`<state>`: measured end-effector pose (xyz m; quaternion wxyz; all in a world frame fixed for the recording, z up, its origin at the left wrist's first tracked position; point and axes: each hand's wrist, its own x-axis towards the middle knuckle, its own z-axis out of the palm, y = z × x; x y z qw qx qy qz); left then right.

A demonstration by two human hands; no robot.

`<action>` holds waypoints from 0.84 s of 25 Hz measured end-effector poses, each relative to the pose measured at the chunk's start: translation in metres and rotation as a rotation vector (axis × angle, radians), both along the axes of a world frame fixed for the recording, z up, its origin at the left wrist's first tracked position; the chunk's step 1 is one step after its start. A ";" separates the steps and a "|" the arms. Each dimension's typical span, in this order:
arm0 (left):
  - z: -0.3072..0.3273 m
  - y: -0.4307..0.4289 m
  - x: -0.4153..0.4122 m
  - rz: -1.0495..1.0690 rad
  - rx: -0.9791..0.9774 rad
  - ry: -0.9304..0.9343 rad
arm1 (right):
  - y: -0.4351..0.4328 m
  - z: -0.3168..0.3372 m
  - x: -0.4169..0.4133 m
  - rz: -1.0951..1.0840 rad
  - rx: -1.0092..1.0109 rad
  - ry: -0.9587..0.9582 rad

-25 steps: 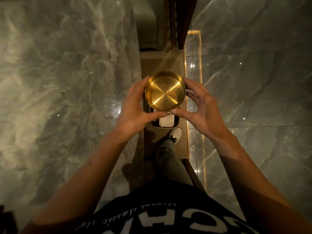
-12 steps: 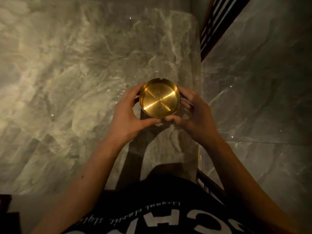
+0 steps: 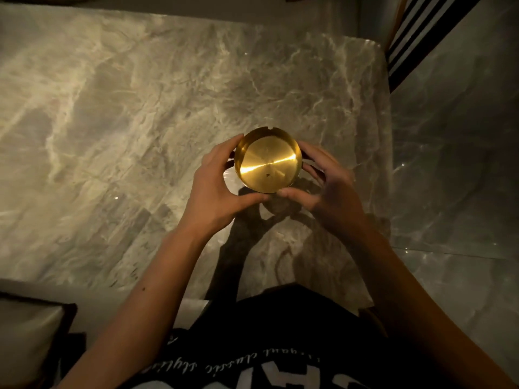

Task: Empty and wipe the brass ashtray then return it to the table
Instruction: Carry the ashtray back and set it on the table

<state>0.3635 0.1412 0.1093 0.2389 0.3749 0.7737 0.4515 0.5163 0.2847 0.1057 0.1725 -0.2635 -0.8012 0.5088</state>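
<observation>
The round brass ashtray [image 3: 268, 161] is held upright between both hands, a little above the grey marble table [image 3: 126, 122]. Its inside shines and holds only a tiny dark speck. My left hand [image 3: 216, 189] cups its left side, thumb under the near rim. My right hand [image 3: 328, 186] cups the right side, thumb meeting the near rim. Their shadow falls on the table just below. Whether the ashtray touches the tabletop is hidden by my hands.
The table's right edge [image 3: 389, 153] runs down beside grey marble floor [image 3: 455, 169]. A dark slatted panel [image 3: 415, 37] stands at the top right. A pale cushioned seat [image 3: 25, 327] shows at the bottom left. My black printed shirt fills the bottom.
A second ago the ashtray was over a gap with a small bin on the floor. Since then I have turned left, and the ashtray is now over the marble table.
</observation>
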 end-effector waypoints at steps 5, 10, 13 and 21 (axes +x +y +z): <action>0.015 -0.046 0.004 0.167 -0.003 0.010 | -0.031 0.009 -0.018 0.098 -0.180 0.043; 0.016 -0.086 -0.009 0.256 -0.017 0.036 | -0.060 0.017 -0.048 0.184 -0.200 -0.023; 0.011 -0.113 -0.046 0.266 -0.015 0.036 | -0.087 0.019 -0.084 0.211 -0.120 -0.014; 0.006 -0.204 -0.180 0.157 0.032 -0.020 | -0.188 0.021 -0.202 0.084 -0.096 -0.063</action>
